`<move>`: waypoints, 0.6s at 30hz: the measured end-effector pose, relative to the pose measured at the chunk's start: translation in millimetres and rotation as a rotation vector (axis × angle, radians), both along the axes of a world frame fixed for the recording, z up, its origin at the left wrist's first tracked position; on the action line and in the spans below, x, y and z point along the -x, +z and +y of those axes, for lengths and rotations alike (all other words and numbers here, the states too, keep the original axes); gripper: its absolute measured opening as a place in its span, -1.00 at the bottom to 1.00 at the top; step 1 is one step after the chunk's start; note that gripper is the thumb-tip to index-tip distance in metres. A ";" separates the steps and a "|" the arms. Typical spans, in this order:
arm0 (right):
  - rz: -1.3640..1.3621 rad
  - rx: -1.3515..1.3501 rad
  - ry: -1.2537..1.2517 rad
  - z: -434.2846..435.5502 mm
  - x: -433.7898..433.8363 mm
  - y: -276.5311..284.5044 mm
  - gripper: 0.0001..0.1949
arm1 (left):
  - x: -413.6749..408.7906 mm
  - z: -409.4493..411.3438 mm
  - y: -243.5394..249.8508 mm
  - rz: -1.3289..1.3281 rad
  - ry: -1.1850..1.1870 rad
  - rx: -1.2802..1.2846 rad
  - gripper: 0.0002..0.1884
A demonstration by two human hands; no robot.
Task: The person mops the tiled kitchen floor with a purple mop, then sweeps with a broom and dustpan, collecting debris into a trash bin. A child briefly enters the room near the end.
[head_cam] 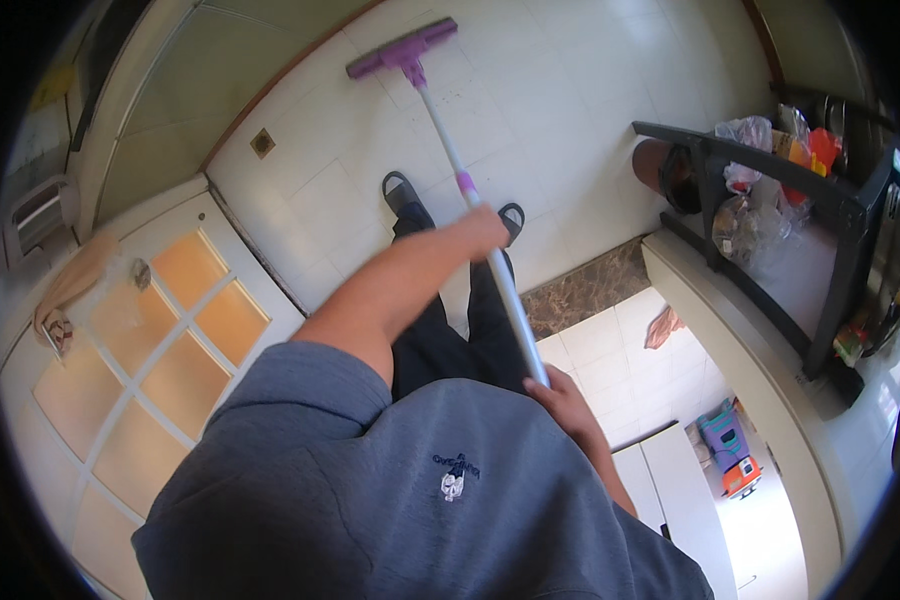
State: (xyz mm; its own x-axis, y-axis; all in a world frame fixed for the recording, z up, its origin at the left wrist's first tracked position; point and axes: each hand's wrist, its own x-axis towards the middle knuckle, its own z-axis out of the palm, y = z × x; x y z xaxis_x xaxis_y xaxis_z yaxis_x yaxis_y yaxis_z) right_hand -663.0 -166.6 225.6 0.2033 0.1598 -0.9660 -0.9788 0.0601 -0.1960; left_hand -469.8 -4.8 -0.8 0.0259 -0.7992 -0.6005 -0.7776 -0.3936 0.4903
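A mop with a silver pole and a wide purple head stretches out before me, its head on the pale tiled floor at the top of the view. My left hand is wrapped around the pole just below its purple collar. Lower down, near the end of the pole and close to my body, my right hand grips it. Part of the pole's end is hidden by that hand. My feet in dark open-toed slippers stand on either side of the pole.
A square floor drain lies at the left, above a white door with glass panes. On the right, a dark rack holds plastic bags, beside a brown bin. A brown marbled threshold runs behind my feet.
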 end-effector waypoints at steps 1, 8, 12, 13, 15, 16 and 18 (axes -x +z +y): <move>0.001 -0.034 -0.016 10.9 -7.6 -14.4 -0.83 | -15.4 9.0 -4.4 -0.064 -0.038 -0.015 -0.91; 0.022 0.131 0.075 -5.4 85.7 24.7 -0.75 | 85.9 -44.9 0.4 0.152 -0.058 0.128 -0.91; 0.208 0.152 0.166 -21.4 102.7 105.7 -0.71 | 151.8 -74.8 63.8 0.275 -0.153 0.165 -0.91; 0.188 0.152 0.186 -24.2 103.6 106.1 -0.72 | 142.4 -73.0 70.7 0.253 -0.148 0.170 -0.91; 0.093 0.128 0.198 -21.8 96.0 89.2 -0.76 | 110.2 -58.4 66.8 0.220 -0.113 0.167 -0.92; 0.019 0.108 0.182 -17.3 96.9 69.8 -0.79 | 95.1 -47.7 53.0 0.154 -0.096 0.186 -0.92; -0.066 0.128 0.209 7.5 69.4 33.8 -0.82 | 50.6 -23.2 26.6 0.032 -0.127 0.179 -0.93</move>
